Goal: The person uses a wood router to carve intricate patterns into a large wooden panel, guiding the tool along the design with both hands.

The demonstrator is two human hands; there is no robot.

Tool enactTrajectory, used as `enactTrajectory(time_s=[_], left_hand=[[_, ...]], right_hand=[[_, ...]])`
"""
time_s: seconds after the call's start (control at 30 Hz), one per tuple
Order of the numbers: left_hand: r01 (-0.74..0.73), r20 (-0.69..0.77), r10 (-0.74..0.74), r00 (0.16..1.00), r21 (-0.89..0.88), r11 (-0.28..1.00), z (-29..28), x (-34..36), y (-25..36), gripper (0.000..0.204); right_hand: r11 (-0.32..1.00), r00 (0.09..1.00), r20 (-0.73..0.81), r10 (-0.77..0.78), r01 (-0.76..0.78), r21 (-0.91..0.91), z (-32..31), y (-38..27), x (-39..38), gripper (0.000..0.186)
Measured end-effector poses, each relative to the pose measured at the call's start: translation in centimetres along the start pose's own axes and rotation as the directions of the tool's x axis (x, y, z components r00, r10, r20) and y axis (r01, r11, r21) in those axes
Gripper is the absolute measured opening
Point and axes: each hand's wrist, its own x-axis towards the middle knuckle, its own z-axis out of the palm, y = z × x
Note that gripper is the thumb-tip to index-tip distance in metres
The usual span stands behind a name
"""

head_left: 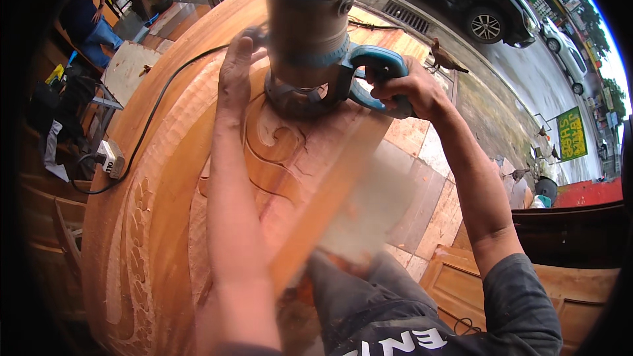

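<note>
A large router [306, 39] with a grey motor housing and a blue collar stands on a carved wooden panel [168, 204]. Around its blue D-shaped handle, on the right side, my right hand [412, 89] is closed. My left hand [236, 76] grips the router's left side; its fingers are partly hidden and slightly blurred. Under the router's base the bit cannot be seen. Curling grooves and a raised scroll [280, 138] show in the wood just in front of the base. Pale dust blurs the air beside the panel's near right edge.
A black cord [158, 102] runs across the panel to a socket box [111, 158] on its left. Another person [92, 16] is at the far left. Paneled wood [455, 277] lies low on the right. A brown bird-like shape [446, 58] and a parked car [484, 16] are beyond.
</note>
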Motion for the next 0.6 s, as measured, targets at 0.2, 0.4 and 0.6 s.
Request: enactTrajectory(time_s=[0.2, 0.4, 0.6], left_hand=[[-0.051, -0.035, 0.051, 0.998, 0.004, 0.999, 0.9, 0.1, 0.2, 0.064], [-0.012, -0.043, 0.010, 0.999, -0.028, 1.000, 0.4, 0.3, -0.9, 0.067], [-0.014, -0.034, 0.014, 0.999, -0.002, 1.000, 0.7, 0.1, -0.6, 0.065]], right_hand=[[1.000, 1.000, -0.013, 0.009, -0.009, 0.000, 0.0, -0.1, 0.1, 0.019], [0.999, 1.000, -0.013, 0.004, -0.003, 0.052, 0.4, -0.7, 0.2, 0.022], [0.997, 1.000, -0.010, 0.028, -0.027, 0.075, 0.4, -0.8, -0.1, 0.021]])
